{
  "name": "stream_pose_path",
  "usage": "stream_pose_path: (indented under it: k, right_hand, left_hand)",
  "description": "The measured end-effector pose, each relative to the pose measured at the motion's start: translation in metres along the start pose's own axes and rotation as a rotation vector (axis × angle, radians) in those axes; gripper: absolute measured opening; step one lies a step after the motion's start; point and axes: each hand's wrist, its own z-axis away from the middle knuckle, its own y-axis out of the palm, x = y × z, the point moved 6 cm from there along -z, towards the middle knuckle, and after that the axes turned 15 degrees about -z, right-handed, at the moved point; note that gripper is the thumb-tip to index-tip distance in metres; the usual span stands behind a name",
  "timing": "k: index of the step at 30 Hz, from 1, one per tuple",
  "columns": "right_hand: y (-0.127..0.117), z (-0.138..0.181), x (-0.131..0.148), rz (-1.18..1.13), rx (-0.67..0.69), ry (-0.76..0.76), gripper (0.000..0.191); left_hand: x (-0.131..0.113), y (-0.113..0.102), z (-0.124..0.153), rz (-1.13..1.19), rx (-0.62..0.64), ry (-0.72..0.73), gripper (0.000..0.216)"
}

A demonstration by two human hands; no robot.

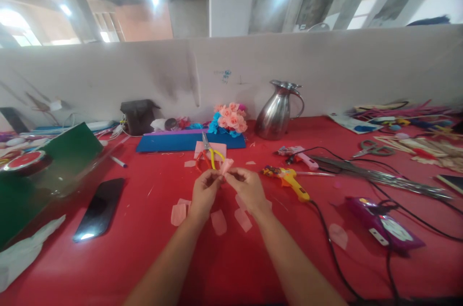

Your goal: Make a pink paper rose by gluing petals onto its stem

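Between the fingertips of my left hand [205,189] and my right hand [249,188] is a small pink paper petal [226,166], pinched from both sides above the table. Several cut petals, such as a pink paper piece [219,222], lie below my hands. Just beyond my fingers rest scissors [211,152] with red and yellow handles, their blades over a pink paper sheet [219,149]. A bunch of pink and blue paper flowers [231,119] stands farther back.
On the right are a yellow glue gun [294,185], a pink glue gun [304,157], a purple power strip [383,226] and trailing cables. A steel jug [277,111] stands behind. To the left lie a phone [99,207] and a green board [72,161] on the red table [144,258].
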Motion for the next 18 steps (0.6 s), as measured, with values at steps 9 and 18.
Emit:
stream_pose_path:
  k: [9,18]
  right_hand:
    - [-0.001,0.000,0.000,-0.007,-0.052,-0.001,0.017]
    - [0.001,0.001,0.001,-0.045,-0.047,0.008,0.015]
  left_hand:
    - [0.001,-0.003,-0.002,-0.102,-0.072,0.068,0.013]
    - [0.003,-0.009,0.000,-0.185,-0.127,0.122,0.015]
